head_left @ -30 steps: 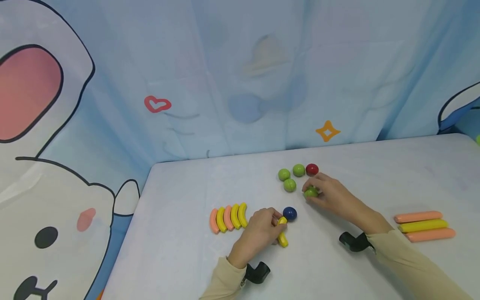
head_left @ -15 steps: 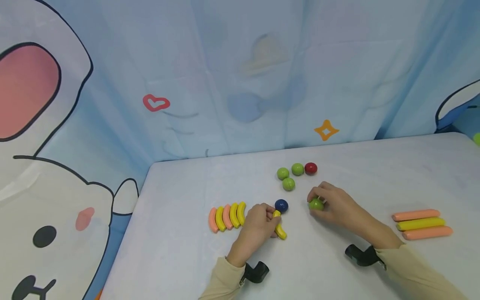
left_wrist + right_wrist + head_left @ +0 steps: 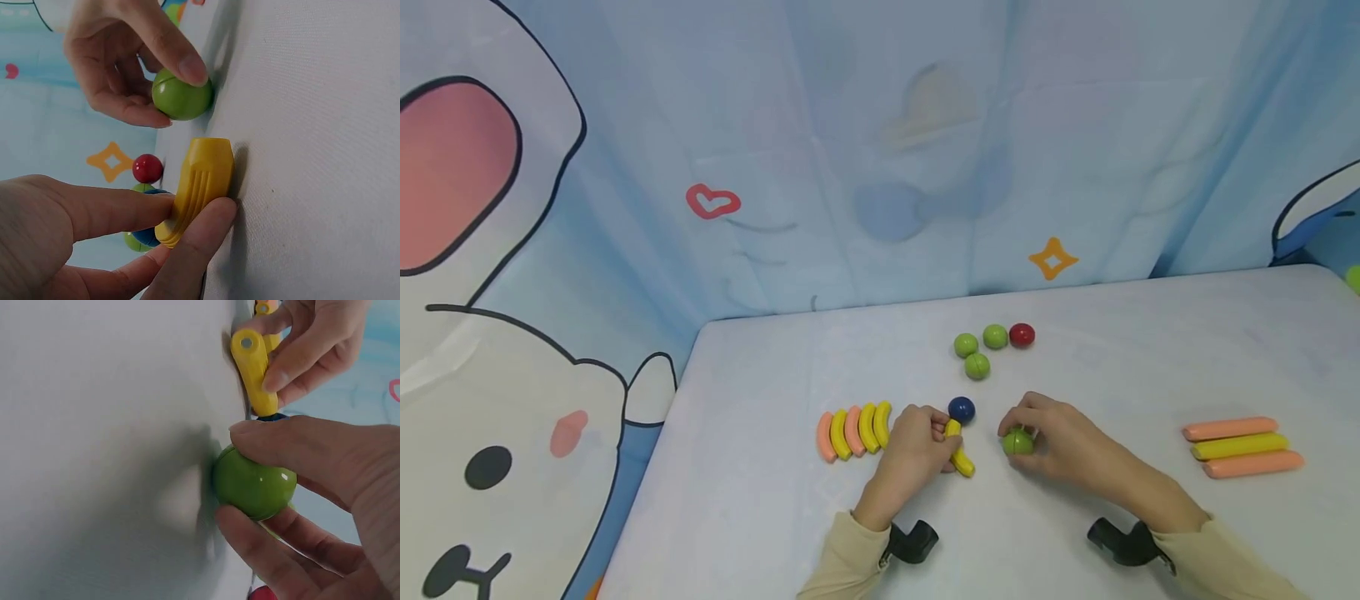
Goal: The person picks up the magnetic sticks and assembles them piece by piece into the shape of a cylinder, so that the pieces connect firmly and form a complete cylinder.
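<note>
My left hand (image 3: 910, 450) pinches a curved yellow piece (image 3: 959, 451) between thumb and fingers, low over the white table. In the right wrist view the yellow piece (image 3: 253, 369) shows a small metallic disc at its end. A dark blue ball (image 3: 961, 409) lies just beyond its far tip. To the right, my right hand (image 3: 1060, 437) grips a green ball (image 3: 1018, 442) close to the tabletop, thumb on one side and fingers on the other. The left wrist view shows this green ball (image 3: 181, 95) near the yellow piece's end.
Several curved pink and yellow pieces (image 3: 853, 431) stand side by side left of my left hand. Farther back sit three green balls (image 3: 977, 366) and a red ball (image 3: 1022, 335). Straight pink and yellow sticks (image 3: 1240, 448) lie at the right. A printed curtain (image 3: 880, 150) hangs behind the table.
My right hand has brought the green ball toward me, away from the other balls, then slightly left. The blue ball and the yellow piece in my left hand have shifted slightly left and back.
</note>
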{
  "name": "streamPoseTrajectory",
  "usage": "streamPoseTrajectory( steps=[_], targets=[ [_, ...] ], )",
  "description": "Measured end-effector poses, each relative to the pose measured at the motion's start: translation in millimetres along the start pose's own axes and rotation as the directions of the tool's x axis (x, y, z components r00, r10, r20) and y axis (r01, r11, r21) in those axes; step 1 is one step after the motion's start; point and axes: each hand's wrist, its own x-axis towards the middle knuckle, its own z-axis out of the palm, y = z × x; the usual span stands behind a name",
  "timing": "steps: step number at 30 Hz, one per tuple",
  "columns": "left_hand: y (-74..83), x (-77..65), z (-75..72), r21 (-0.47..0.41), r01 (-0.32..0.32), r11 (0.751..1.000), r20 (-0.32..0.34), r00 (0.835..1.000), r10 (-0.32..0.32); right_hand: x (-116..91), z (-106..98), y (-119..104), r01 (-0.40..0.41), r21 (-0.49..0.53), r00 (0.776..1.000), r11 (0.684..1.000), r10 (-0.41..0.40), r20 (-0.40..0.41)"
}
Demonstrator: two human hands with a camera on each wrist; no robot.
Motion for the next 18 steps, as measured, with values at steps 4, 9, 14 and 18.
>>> streamPoseTrajectory(
  steps=[4, 9, 14, 18],
  targets=[
    [-0.7, 0.8, -1.0, 0.001, 0.003, 1.0, 0.012, 1.0, -0.003, -6, 4, -4, 0.035, 0.09, 0.999, 0.995, -0.037, 0.022],
    [-0.8, 2.0, -0.8, -0.008, 0.016, 1.0, 0.013, 1.0, -0.015, -10, 8, -11, 0.044, 0.137, 0.998, 0.99, -0.05, 0.041],
    [-0.2, 1.3, -1.1, -0.019, 0.016, 1.0, 0.009, 1.0, -0.016, -11, 14, -16, 0.074, 0.14, 0.996, 0.987, -0.081, 0.045],
    [-0.8, 0.4, -1.7, -0.029, 0.009, 1.0, 0.008, 1.0, -0.009, -11, 17, -19, 0.072, 0.224, 0.994, 0.972, -0.088, 0.063]
  ],
)
